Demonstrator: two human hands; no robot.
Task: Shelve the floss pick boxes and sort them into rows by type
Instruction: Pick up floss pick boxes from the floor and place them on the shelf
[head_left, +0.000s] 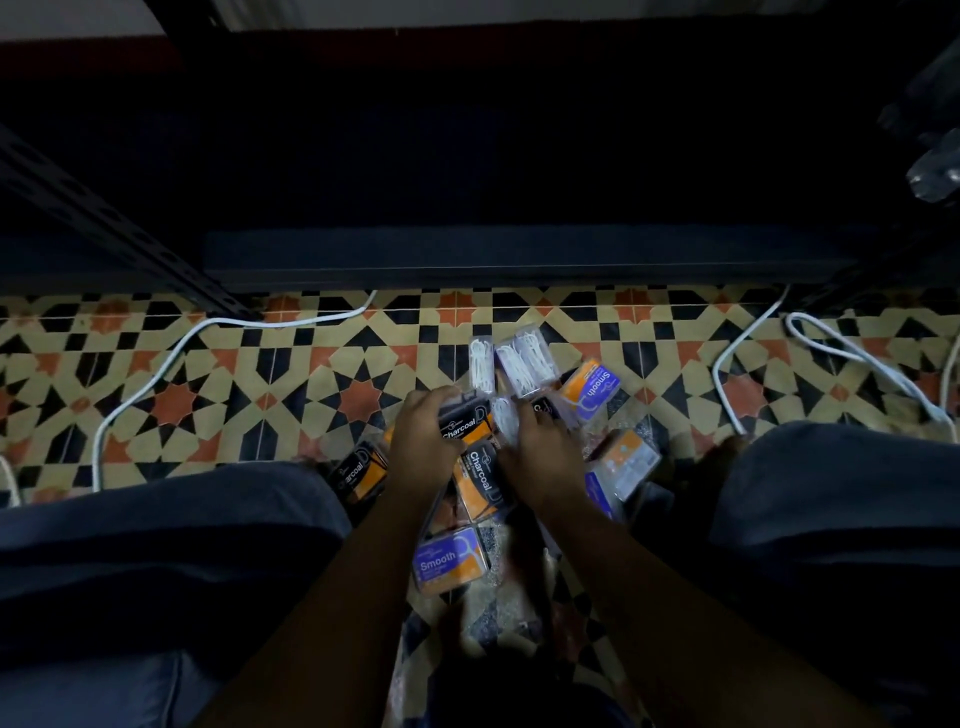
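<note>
Several floss pick boxes lie in a loose pile on the patterned floor between my knees. My left hand grips a black and orange Charcoal box at the top of the pile. My right hand rests on the pile beside it, fingers curled over a dark box; what it grips is hidden. Other Charcoal boxes lie at the left and middle. Purple Smooth boxes lie near me and at the far right. Two boxes face down show white picks.
A dark metal shelf unit stands just beyond the pile, its low shelf in deep shadow. White cables snake over the tiles on the left and on the right. My knees in dark trousers flank the pile.
</note>
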